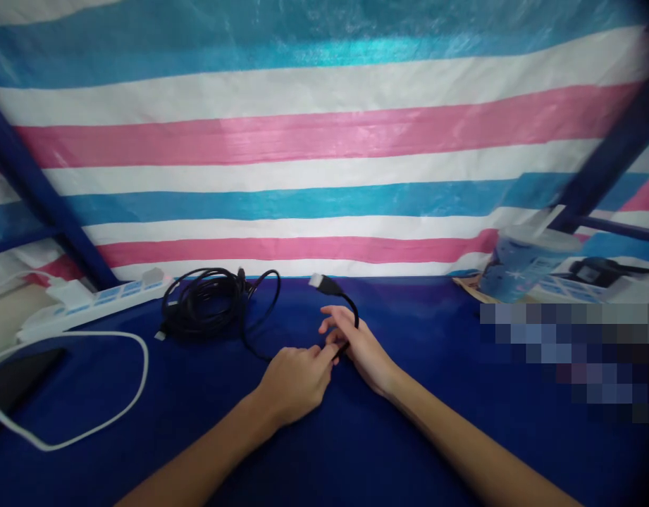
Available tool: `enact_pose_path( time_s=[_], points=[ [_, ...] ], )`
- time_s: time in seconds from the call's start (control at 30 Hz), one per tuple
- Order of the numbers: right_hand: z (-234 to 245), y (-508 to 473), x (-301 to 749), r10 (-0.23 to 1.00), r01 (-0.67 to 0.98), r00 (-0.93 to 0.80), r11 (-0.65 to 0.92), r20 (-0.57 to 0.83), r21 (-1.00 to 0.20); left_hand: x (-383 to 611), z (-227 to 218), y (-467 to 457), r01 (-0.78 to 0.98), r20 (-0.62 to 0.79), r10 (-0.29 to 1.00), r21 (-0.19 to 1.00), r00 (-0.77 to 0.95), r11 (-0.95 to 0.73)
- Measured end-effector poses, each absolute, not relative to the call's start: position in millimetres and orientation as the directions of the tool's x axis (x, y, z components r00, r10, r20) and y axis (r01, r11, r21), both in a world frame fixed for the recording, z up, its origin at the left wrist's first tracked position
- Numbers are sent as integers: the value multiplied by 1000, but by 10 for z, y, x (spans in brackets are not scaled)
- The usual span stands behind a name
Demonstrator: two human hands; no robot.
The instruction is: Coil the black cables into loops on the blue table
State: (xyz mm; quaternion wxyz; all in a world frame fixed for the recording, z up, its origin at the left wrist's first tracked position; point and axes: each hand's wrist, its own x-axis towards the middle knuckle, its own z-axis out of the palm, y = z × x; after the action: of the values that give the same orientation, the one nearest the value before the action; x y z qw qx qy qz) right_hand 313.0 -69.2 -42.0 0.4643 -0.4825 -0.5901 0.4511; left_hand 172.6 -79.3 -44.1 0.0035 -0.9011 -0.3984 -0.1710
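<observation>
A black cable (354,310) runs between my two hands, and its end with a silver plug (324,284) sticks up above them, curving to the left. My left hand (297,380) is closed on this cable, thumb and fingers pinching it. Right beside it, my right hand (361,348) has its fingers loosely bent and apart, with the cable passing against it. To the left lies the rest of the cable, a loose coil (208,306) on the blue table (409,451). A second silver plug (160,336) pokes out at the coil's left edge.
At the left stand a white power strip (113,299), a looped white cord (144,366) and a flat dark device (22,384). A blue patterned cup (514,271) and another power strip (567,289) are at the right. A striped sheet (324,148) hangs behind the table.
</observation>
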Motion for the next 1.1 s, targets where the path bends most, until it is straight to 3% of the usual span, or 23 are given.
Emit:
enact_pose_path(
  time_s=[0.17,0.23,0.33,0.4,0.43,0.5,0.53,0.6,0.67,0.73,0.93,1.1],
  points=[
    [-462,-615,3158,994,-26,-91,65,67,-998,1559,-505,-711,554,357,549,98,756,-827],
    [-464,-599,3155,998,-89,-61,26,31,-996,1458,-481,-625,537,466,501,63,729,-841],
    [-454,-580,3150,1000,-158,-28,-17,-13,-987,1309,-457,-460,655,731,468,38,497,-754],
    [-453,-571,3147,999,-177,-26,-46,-42,-983,1238,-458,-355,721,816,519,199,253,-664],
    [-457,-570,3145,998,-179,-29,-59,-55,-982,1220,-463,-316,695,794,590,343,144,-632],
    [-475,-575,3138,997,-170,-32,-72,-68,-983,1225,-476,-279,488,619,785,682,9,-544],
    [-485,-582,3133,997,-161,-33,-72,-67,-984,1246,-484,-282,339,482,876,822,11,-457],
    [-498,-599,3120,997,-133,-47,-65,-60,-989,1309,-496,-324,80,223,961,968,161,-238],
    [-494,-607,3107,994,-100,-87,-68,-59,-993,1375,-506,-381,-64,83,940,996,331,-65],
    [-470,-589,3101,986,-71,-151,-87,-76,-994,1419,-511,-418,-138,28,922,990,386,27],
    [-389,-446,3135,928,-42,-331,-198,-173,-979,1390,-503,-376,-75,3,985,997,173,10],
    [-420,-419,3190,913,-90,-352,-250,-204,-964,1338,-485,-357,52,-4,995,999,100,-2]
  ],
)
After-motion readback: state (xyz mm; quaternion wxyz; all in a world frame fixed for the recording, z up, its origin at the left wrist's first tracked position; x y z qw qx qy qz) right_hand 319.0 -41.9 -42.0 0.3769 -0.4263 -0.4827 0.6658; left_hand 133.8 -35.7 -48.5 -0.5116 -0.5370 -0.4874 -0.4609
